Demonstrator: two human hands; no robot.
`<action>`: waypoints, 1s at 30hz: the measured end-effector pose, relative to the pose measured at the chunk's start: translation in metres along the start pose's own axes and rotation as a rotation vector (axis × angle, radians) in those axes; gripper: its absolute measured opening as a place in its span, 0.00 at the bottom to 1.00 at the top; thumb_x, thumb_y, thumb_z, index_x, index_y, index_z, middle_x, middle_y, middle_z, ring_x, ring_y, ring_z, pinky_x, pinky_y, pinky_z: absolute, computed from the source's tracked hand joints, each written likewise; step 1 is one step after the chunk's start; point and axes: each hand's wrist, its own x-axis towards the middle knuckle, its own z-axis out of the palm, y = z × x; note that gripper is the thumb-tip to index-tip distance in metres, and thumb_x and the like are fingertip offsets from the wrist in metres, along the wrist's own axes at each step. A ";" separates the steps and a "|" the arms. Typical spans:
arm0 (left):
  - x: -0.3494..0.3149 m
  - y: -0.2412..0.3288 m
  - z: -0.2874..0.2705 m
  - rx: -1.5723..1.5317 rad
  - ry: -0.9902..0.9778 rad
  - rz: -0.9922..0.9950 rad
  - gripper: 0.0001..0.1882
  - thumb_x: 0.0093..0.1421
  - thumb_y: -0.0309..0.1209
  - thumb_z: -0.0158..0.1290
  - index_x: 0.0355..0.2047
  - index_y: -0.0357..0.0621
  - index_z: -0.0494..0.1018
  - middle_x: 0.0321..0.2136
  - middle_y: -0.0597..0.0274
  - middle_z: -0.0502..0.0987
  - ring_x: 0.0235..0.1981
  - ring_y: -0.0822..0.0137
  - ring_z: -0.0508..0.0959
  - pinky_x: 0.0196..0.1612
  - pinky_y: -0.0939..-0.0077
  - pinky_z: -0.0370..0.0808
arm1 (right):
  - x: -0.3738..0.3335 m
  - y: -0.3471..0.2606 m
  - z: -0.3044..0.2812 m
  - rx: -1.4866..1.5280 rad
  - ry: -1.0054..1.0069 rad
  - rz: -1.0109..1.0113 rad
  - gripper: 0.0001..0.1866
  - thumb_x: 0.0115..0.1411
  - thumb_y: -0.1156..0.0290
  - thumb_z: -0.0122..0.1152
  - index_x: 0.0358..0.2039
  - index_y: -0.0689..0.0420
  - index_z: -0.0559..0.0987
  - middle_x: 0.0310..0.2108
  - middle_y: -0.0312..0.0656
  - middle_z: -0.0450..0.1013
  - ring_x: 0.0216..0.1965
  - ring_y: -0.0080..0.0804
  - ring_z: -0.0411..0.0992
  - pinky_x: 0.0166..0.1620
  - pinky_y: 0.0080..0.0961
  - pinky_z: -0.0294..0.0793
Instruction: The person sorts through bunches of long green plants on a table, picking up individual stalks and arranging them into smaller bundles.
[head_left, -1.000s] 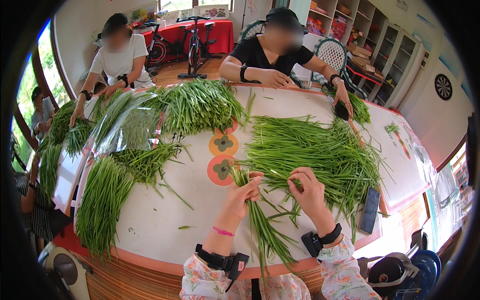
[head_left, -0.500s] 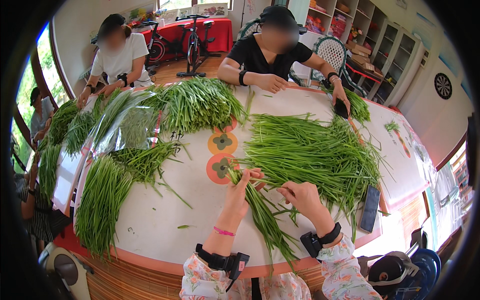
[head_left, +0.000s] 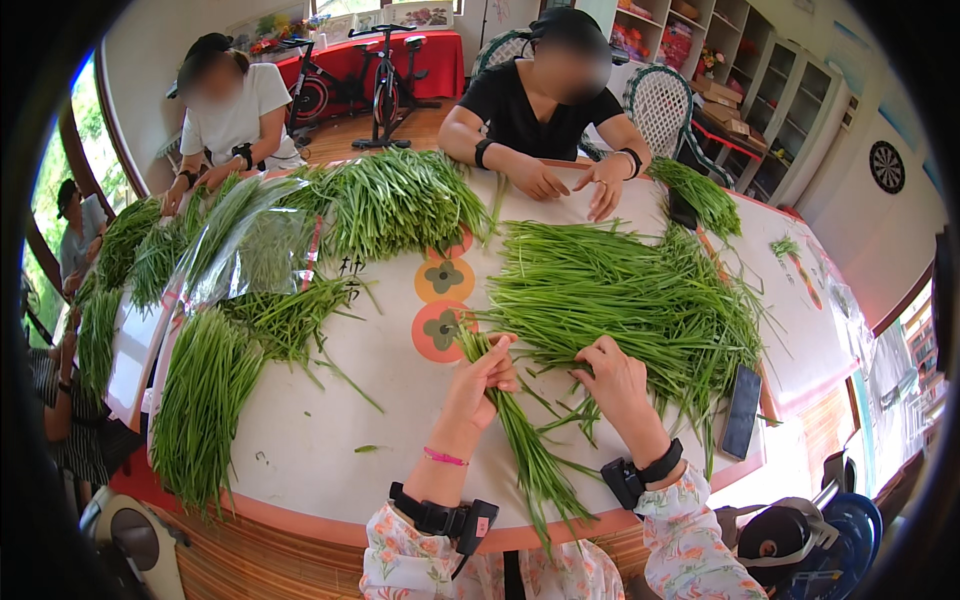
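The left grip (head_left: pixel 482 380) is clenched, the right grip (head_left: pixel 614 384) loosely curled.

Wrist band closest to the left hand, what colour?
Pink; the thin band shows best in the head view.

Free tabletop (head_left: pixel 330 440) left, stalk heap (head_left: pixel 620 295) right.

There is one left hand (head_left: pixel 487 378) and one right hand (head_left: pixel 612 380), so two hands. The left hand has one bunch of green leaves (head_left: pixel 530 455). I count one phone (head_left: pixel 740 410), three round pictures (head_left: pixel 444 280) on the table (head_left: pixel 330 450), one pink wrist band (head_left: pixel 445 456), two people (head_left: pixel 525 112) across, two bikes (head_left: pixel 386 88) and one dartboard (head_left: pixel 887 167). The leaves in the piles (head_left: pixel 620 300) are too many to count.
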 end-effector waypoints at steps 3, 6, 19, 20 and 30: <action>0.001 -0.001 0.002 0.011 -0.021 -0.027 0.08 0.58 0.30 0.53 0.35 0.39 0.69 0.14 0.77 0.53 0.15 0.82 0.53 0.20 0.86 0.54 | 0.000 0.002 0.003 0.001 0.003 0.016 0.06 0.48 0.68 0.63 0.26 0.53 0.77 0.29 0.36 0.69 0.24 0.36 0.71 0.26 0.31 0.69; 0.001 -0.002 -0.003 0.028 -0.024 -0.033 0.08 0.57 0.29 0.54 0.34 0.39 0.70 0.15 0.76 0.54 0.15 0.82 0.54 0.20 0.85 0.55 | 0.001 0.002 0.004 0.139 0.022 0.005 0.05 0.49 0.70 0.63 0.28 0.53 0.77 0.30 0.36 0.69 0.24 0.35 0.71 0.26 0.29 0.69; 0.004 -0.009 -0.005 0.188 -0.042 0.079 0.13 0.59 0.36 0.53 0.33 0.36 0.73 0.18 0.73 0.64 0.18 0.78 0.64 0.24 0.80 0.67 | 0.004 -0.018 -0.006 0.534 -0.146 -0.002 0.06 0.52 0.69 0.63 0.30 0.56 0.79 0.21 0.37 0.72 0.15 0.25 0.64 0.20 0.22 0.64; 0.003 -0.009 -0.002 0.191 0.025 0.083 0.13 0.59 0.36 0.53 0.32 0.36 0.73 0.18 0.72 0.65 0.19 0.77 0.66 0.26 0.78 0.68 | 0.003 -0.014 -0.003 0.452 -0.097 -0.011 0.07 0.52 0.68 0.63 0.31 0.54 0.79 0.23 0.37 0.72 0.17 0.28 0.67 0.22 0.24 0.66; 0.003 -0.009 0.000 0.067 -0.031 0.088 0.11 0.59 0.34 0.53 0.31 0.36 0.72 0.18 0.70 0.66 0.21 0.77 0.67 0.28 0.78 0.69 | 0.004 0.004 0.010 0.104 -0.013 -0.046 0.07 0.51 0.69 0.61 0.32 0.51 0.76 0.30 0.36 0.68 0.25 0.37 0.71 0.27 0.30 0.70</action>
